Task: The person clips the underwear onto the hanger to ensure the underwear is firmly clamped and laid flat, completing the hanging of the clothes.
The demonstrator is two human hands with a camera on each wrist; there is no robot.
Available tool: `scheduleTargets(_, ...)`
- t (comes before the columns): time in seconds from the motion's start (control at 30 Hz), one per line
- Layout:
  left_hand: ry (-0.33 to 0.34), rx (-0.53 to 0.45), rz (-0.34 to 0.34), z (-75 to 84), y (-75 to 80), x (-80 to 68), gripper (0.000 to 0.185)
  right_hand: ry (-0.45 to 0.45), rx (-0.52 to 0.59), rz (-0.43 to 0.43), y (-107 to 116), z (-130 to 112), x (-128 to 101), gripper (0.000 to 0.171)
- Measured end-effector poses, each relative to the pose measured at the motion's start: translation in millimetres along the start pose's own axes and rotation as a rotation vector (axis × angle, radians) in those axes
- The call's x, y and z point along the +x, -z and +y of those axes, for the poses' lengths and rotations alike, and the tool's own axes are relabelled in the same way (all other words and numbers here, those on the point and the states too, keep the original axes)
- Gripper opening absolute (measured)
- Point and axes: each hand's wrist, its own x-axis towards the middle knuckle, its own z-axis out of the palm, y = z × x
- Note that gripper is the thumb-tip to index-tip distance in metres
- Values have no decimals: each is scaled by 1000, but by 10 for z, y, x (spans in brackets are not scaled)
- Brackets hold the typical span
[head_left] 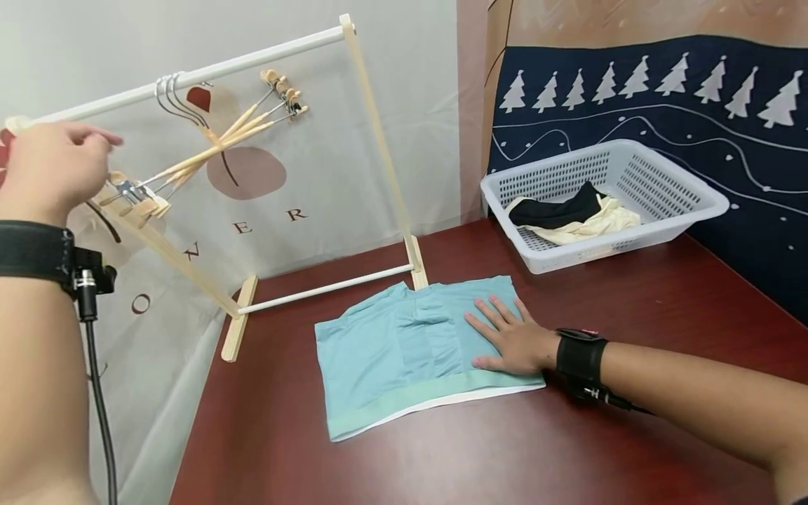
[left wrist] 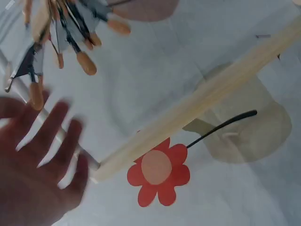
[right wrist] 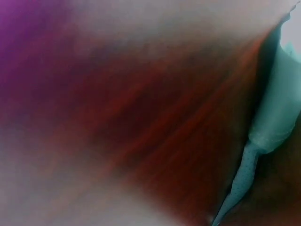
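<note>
Light blue boxer briefs lie spread on the table, their mint waistband toward me. My right hand rests flat on their right side, fingers straight and spread. In the right wrist view, a strip of the blue fabric shows beside a dark blur. My left hand is raised at the left end of the rack, beside the clips of several wooden clip hangers. The left wrist view shows its blurred fingers apart and loosely bent, just below the clips, with nothing seen held.
A wooden rack with a white top rail stands at the back left of the dark red table. At the back right, a white plastic basket holds black and cream garments. Printed cloths hang behind.
</note>
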Motion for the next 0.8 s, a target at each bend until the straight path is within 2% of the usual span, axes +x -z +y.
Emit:
scheduleTargets(0.1,-113,29,-281,-42,-29,127,56,1,1,-11,-15,-19,-5,84)
scheduleTargets(0.17,-144,10,-442,-9,-43,188,55,8,9,-8,-15,-29,-7,85)
scheduleTargets(0.23,-162,-25,-573,43,-49,237,55,15,19,1,-25,-23,2,85)
scheduleTargets(0.3,-176,-63,-662,109,-57,268,55,22,25,12,-46,0,18,87)
scheduleTargets(0.37,-177,-112,-708,176,-77,278,53,24,19,22,-82,38,39,88)
scheduleTargets(0.43,-189,-122,-726,241,-98,266,49,24,11,29,-109,68,57,89)
scheduleTargets(0.63,-176,-224,-748,425,-203,221,17,3,14,13,-133,98,90,90)
scheduleTargets(0.8,-176,-237,-789,666,-243,184,22,-20,3,-11,-89,74,73,90)
